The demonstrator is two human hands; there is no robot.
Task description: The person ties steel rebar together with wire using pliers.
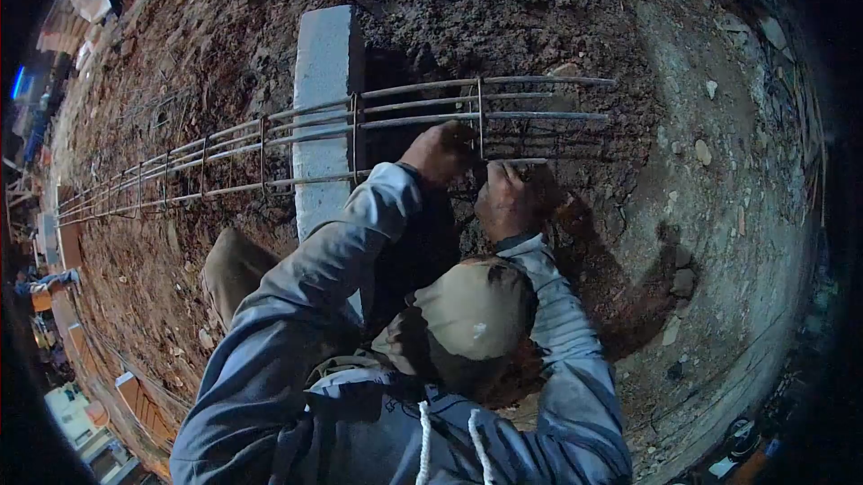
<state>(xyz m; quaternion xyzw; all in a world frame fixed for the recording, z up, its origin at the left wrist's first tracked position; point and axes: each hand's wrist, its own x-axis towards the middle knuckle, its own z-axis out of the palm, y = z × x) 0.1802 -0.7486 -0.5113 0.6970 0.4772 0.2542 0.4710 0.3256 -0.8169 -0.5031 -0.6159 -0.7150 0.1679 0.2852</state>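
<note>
Now both hands work at the near end of a rebar cage (pixel 404 112). The left hand (pixel 440 151) is clenched into a fist against the upper bars, just beside 1 upright stirrup (pixel 479 116). The right hand (pixel 514 199) is also curled tight, lower down by the bottom bar; what either fist grasps cannot be told. The cage lies lengthwise over dug soil (pixel 557 26), crossing a grey concrete block (pixel 324 62), and runs far off to the left. Below the hands, 1 bent knee (pixel 472 310) in tan cloth shows between the grey sleeves (pixel 306 296).
</note>
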